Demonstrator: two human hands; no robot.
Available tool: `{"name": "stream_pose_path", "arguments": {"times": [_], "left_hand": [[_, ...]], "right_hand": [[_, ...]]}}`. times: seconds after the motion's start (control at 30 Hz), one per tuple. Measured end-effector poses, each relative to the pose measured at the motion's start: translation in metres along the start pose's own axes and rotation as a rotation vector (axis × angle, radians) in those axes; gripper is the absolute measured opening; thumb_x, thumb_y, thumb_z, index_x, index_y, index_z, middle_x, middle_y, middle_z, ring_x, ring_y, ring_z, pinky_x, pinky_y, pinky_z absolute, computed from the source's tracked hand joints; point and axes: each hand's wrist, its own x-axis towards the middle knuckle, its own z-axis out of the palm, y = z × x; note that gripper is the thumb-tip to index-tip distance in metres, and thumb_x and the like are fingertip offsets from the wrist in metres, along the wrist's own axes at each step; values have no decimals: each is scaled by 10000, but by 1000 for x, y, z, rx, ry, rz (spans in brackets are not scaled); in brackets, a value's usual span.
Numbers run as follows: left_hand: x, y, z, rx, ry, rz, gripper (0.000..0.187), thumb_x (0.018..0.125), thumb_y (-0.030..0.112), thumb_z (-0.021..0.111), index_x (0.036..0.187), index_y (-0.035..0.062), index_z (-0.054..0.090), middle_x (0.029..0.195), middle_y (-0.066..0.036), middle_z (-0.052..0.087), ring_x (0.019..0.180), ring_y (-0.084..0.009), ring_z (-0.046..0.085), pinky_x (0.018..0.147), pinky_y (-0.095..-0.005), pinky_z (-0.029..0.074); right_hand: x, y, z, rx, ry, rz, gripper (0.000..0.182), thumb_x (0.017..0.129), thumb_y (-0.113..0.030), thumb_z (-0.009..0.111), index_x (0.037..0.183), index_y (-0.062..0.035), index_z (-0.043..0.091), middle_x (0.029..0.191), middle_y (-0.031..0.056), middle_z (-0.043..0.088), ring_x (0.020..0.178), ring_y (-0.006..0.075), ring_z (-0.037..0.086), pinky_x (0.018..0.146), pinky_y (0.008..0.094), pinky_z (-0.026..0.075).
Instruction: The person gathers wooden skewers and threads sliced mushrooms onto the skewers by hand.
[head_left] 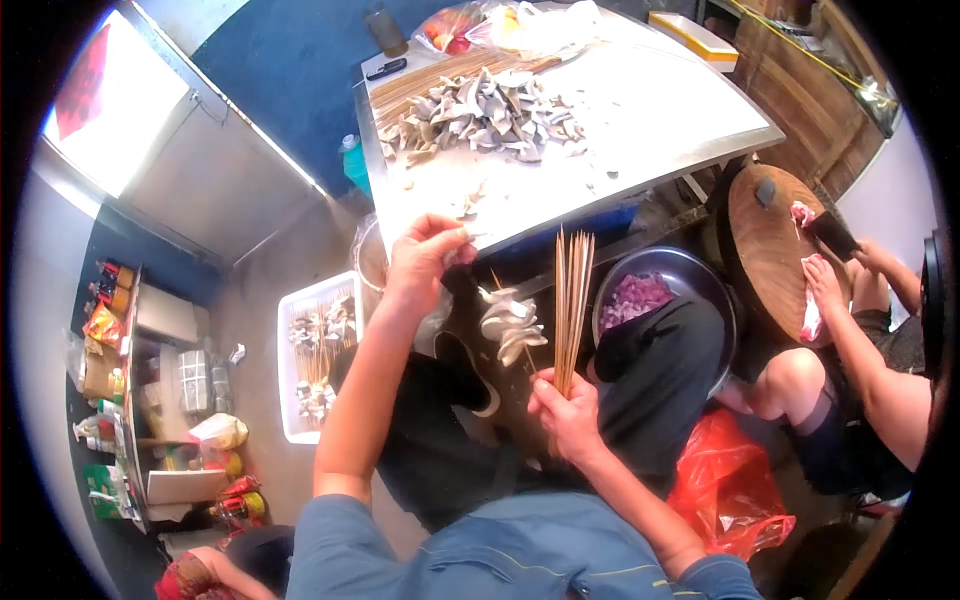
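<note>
My right hand is closed round a thick bundle of bamboo skewers, points up. The same hand grips one more skewer apart from the bundle, threaded with several pale curved slices. My left hand is raised at the table's near edge, thumb and fingers pinched together; I cannot tell what is between them. Beyond it, a heap of grey-white curved slices lies on the white table, with a few small scraps nearer me. More bare skewers lie behind the heap.
A white tray of filled skewers stands on the floor at left. By my right knee is a metal bowl with chopped purple pieces. At right a person cuts meat with a cleaver on a round block. A red bag lies below.
</note>
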Motion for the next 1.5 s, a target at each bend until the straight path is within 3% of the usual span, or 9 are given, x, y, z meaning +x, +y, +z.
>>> {"name": "stream_pose_path", "arguments": {"times": [0.17, 0.23, 0.4, 1.5], "left_hand": [[-28, -17, 5, -29, -8, 65, 97, 854, 34, 625, 931, 7, 573, 885, -129, 662, 817, -236, 678, 734, -334, 554], [-36, -21, 8, -102, 25, 27, 72, 834, 29, 635, 883, 14, 584, 862, -113, 660, 765, -212, 673, 713, -309, 538], [-42, -30, 6, -174, -24, 6, 83, 856, 37, 624, 924, 27, 577, 905, -129, 660, 797, -236, 681, 725, -334, 563], [-47, -36, 7, -41, 44, 58, 94, 830, 35, 649, 835, 28, 555, 781, -118, 658, 721, -214, 682, 677, -306, 552]], "right_hand": [[-4, -1, 3, -20, -4, -4, 149, 907, -133, 597, 1007, -25, 568, 688, 27, 595, 505, 38, 447, 439, 179, 317], [-3, 0, 3, -16, -13, 4, 127, 908, -118, 594, 1000, -35, 566, 680, 41, 597, 468, 38, 419, 418, 177, 301], [-2, 2, 6, -35, -13, 2, 106, 906, -103, 594, 990, -44, 565, 670, 54, 598, 429, 38, 390, 397, 176, 288], [-1, 9, 1, -34, -10, 32, 122, 909, -120, 603, 998, -43, 571, 669, 51, 588, 418, 32, 361, 388, 173, 270]]}}
